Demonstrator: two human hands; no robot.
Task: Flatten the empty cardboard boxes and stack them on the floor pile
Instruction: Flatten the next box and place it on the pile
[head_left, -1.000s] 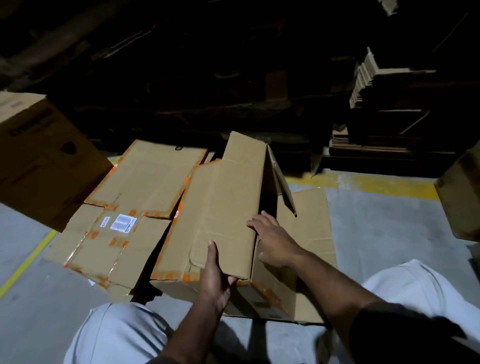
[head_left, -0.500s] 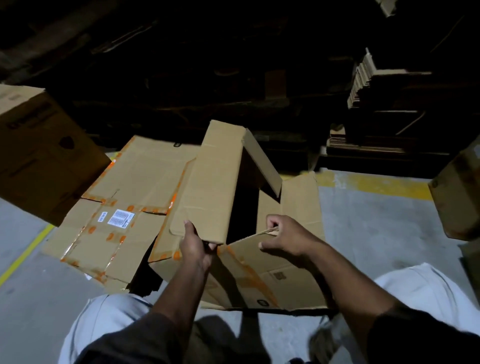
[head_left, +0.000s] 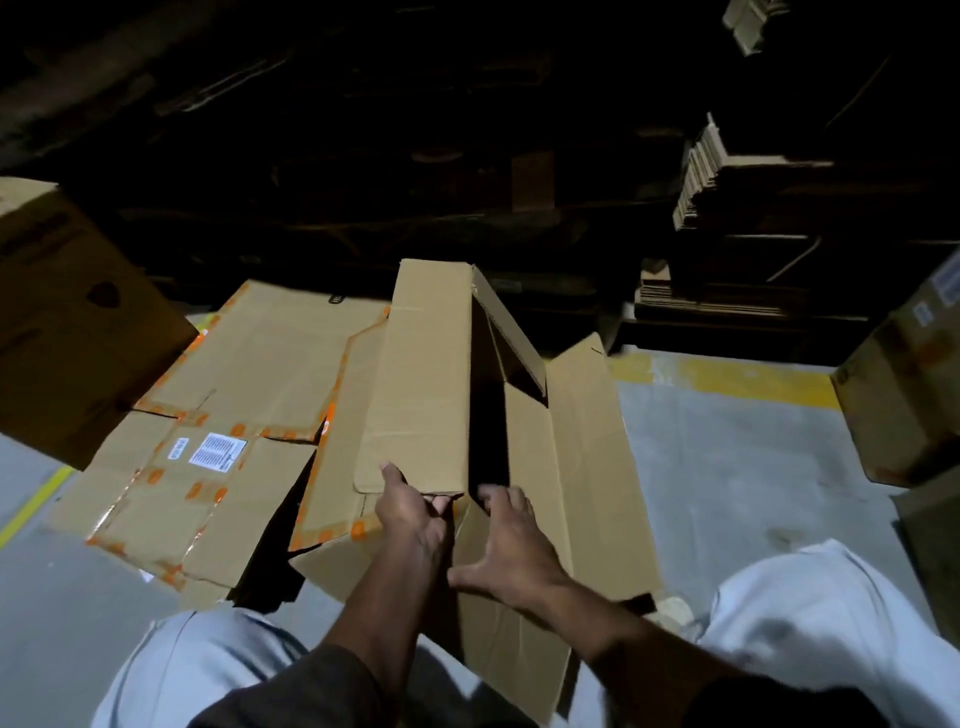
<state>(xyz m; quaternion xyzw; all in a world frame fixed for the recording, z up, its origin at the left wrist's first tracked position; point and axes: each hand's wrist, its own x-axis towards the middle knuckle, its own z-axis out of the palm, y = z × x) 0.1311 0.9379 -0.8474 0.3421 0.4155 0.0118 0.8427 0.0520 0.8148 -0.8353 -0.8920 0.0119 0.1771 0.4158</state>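
A brown cardboard box (head_left: 426, 374) stands partly opened in front of me, one panel raised and a dark gap at its middle. My left hand (head_left: 413, 512) grips the near edge of the raised panel, thumb on top and fingers curled under. Spread fingers of my right hand (head_left: 511, 545) press flat on the lower panel (head_left: 582, 467) that lies on the floor. Left of the box, the floor pile of flattened cardboard (head_left: 228, 415) with orange tape and a white label lies flat.
An upright box (head_left: 67, 322) stands at the left and another box (head_left: 904, 395) at the right. Stacks of flattened cardboard (head_left: 727, 176) fill the dark back. A yellow floor line (head_left: 727, 376) runs behind the box. My knees frame the bottom.
The raised panel swung up and rightward. My left hand moved right along its near edge. My right hand let go of the flap it pinched and now presses flat on the lower panel.
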